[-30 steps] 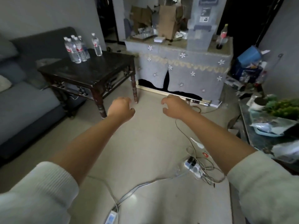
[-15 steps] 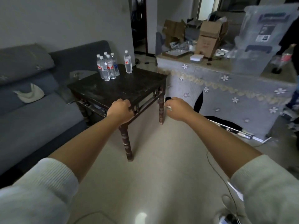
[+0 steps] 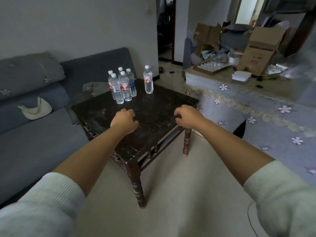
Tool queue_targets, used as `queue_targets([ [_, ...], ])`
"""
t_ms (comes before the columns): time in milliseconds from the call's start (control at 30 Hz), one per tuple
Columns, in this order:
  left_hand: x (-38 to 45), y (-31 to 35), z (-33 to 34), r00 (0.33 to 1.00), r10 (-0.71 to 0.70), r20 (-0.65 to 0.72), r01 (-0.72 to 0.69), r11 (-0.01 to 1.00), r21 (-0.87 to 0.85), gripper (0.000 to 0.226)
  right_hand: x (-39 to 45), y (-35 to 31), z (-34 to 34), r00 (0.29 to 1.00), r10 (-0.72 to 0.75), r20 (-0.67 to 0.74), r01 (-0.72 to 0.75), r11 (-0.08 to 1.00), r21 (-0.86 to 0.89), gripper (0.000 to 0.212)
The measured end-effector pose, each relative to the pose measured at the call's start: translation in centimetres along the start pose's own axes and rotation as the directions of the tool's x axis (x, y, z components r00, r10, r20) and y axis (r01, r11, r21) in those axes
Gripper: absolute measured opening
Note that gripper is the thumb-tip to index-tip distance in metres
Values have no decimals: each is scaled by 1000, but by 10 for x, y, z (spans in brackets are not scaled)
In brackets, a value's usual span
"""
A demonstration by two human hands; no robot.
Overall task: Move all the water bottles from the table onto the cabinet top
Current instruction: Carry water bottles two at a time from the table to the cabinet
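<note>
On the dark table, six full bottles stand at the far side, five clustered, one apart. Left hand and right hand hover curled, empty. Probably heavy, slick, squeezable; grip mid-body.

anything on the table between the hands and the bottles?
Nothing visible. Bare dark tabletop lies between the left hand, the right hand and the bottles: a cluster of five and a lone bottle to its right. Both hands are empty.
</note>
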State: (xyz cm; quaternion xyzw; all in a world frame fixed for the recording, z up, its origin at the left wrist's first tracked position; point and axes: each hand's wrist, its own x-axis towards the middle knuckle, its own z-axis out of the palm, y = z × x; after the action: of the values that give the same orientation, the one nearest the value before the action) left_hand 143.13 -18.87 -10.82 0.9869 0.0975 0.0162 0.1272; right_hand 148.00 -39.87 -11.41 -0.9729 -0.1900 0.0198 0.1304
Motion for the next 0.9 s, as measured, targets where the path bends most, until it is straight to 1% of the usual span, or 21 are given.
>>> queue_targets([
  [167,91,-4,1,998,-62,-12,62,998,-4,41,102,22,-8,998,-44,33,44,999,7,37],
  [233,122,-10,4,996,-87,-9,87,996,-10,40,137,26,-5,995,-68,69,68,998,-6,36],
  [400,208,-32,10,990,-137,-13,137,990,-25,38,229,37,4,990,-102,96,104,995,-13,36],
  [533,283,-51,13,989,-141,-36,139,989,-41,36,310,42,12,991,-93,94,94,996,-9,37],
  [700,370,-73,10,986,-164,5,164,985,-43,37,403,36,20,991,-66,119,62,997,34,33],
  [767,401,-84,9,984,-181,10,181,983,-40,41,432,34,23,990,-61,128,53,997,61,32],
  [900,457,-103,12,965,-263,-4,263,963,-62,52,492,35,30,991,-49,123,38,995,91,33],
])
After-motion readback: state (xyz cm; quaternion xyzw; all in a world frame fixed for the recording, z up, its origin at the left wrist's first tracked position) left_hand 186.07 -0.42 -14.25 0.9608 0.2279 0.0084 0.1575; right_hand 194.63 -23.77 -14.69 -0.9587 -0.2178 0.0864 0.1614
